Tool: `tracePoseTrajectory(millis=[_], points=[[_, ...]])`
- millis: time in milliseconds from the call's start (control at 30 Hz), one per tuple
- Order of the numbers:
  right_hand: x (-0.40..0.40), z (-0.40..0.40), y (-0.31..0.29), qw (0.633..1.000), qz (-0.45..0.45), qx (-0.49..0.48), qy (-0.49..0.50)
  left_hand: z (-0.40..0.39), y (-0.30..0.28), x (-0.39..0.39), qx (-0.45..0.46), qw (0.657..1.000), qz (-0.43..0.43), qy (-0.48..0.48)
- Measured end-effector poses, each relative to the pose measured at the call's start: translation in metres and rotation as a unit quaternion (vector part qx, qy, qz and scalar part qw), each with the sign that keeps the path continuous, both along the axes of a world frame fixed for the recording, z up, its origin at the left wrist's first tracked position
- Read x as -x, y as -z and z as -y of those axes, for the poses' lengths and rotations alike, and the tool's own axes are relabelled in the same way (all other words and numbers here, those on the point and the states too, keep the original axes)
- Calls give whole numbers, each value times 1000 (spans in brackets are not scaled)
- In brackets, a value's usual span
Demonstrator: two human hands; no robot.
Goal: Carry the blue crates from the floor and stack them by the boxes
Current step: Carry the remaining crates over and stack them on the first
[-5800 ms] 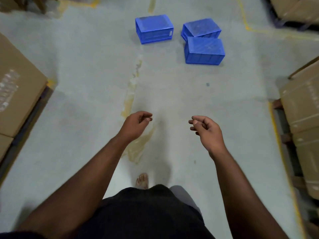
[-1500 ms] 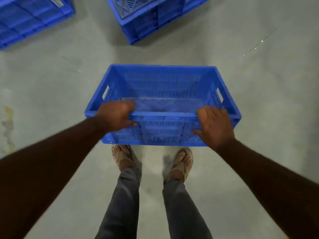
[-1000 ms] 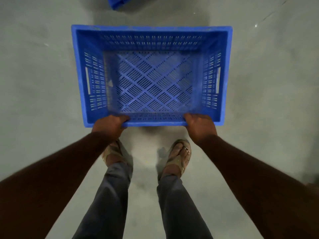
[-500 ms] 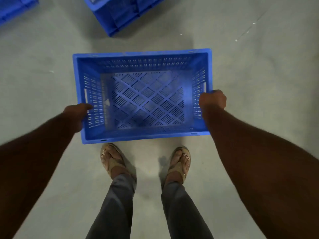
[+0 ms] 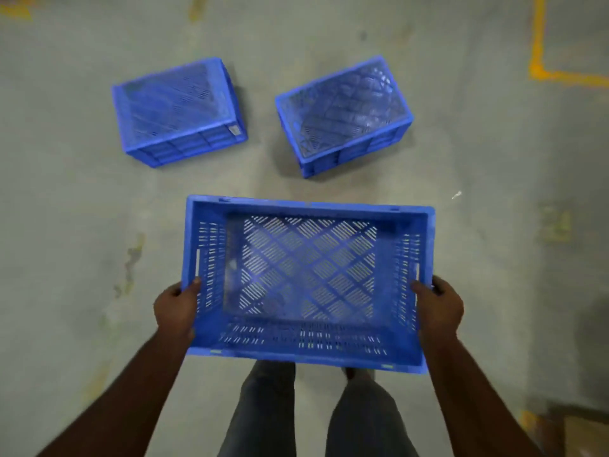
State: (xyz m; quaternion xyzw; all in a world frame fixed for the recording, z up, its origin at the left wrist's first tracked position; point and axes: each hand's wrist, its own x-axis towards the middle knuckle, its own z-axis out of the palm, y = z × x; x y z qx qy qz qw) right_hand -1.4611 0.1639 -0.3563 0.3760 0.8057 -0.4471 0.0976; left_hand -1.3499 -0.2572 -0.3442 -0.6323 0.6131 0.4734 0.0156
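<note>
An empty blue crate (image 5: 308,352), open side up, is held above the floor in front of my legs. My left hand (image 5: 176,308) grips its left end wall, thumb over the rim. My right hand (image 5: 438,308) grips the right end wall the same way. Two more blue crates lie upside down on the concrete floor beyond it: one at the upper left (image 5: 178,112) and one at the upper right (image 5: 344,115), each turned at an angle.
Yellow floor lines (image 5: 540,65) mark a corner at the upper right. A brown cardboard box corner (image 5: 585,433) shows at the lower right edge. Stained grey concrete (image 5: 82,225) surrounds the crates.
The crate has risen off the floor in both hands. The view has tilted up, so both upturned crates now show whole.
</note>
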Motion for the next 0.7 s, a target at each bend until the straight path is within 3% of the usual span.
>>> tracePoseTrajectory(millis=[133, 300, 533, 700], points=[[-22, 25, -84, 992, -75, 39, -94, -4, -95, -93, 51, 991, -39, -118], [-48, 68, -166, 960, -145, 87, -225, -54, -184, -219, 129, 937, -123, -302], [-128, 132, -235, 890, -162, 150, -399, -148, -243, -402, 160, 833, -169, -502], [-219, 171, -279, 830, -179, 163, -503, -213, -264, -532, 198, 777, -213, -558]])
